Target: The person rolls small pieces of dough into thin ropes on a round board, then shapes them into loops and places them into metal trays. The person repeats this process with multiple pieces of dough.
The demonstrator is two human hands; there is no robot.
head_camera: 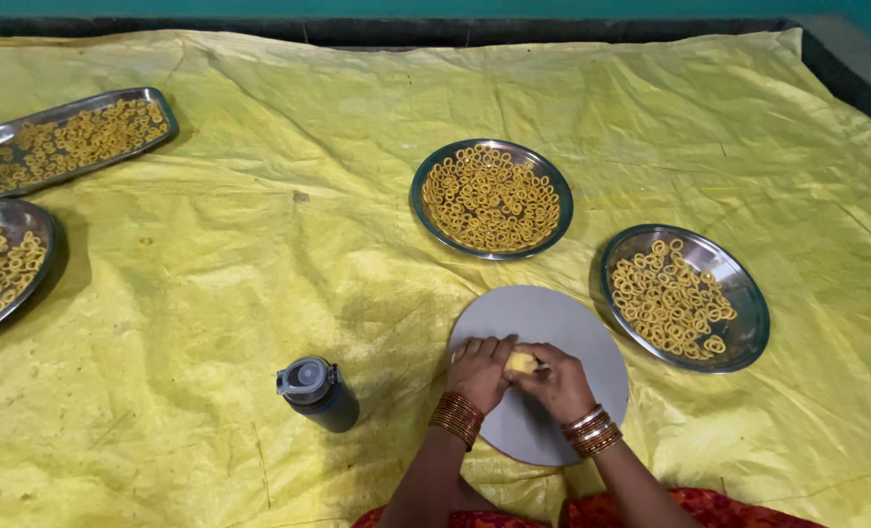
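A lump of yellow dough (522, 363) is pinched between the left hand (479, 371) and right hand (557, 381) over a grey round board (553, 318) near the yellow sheet's (260, 293) front edge.

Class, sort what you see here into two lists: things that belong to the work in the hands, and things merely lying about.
In use:
left hand
right hand
lump of yellow dough, held between both hands
round grey board under the hands
two round steel plates of dough rings beside the board

Lying about:
dark flask with grey lid
yellow sheet
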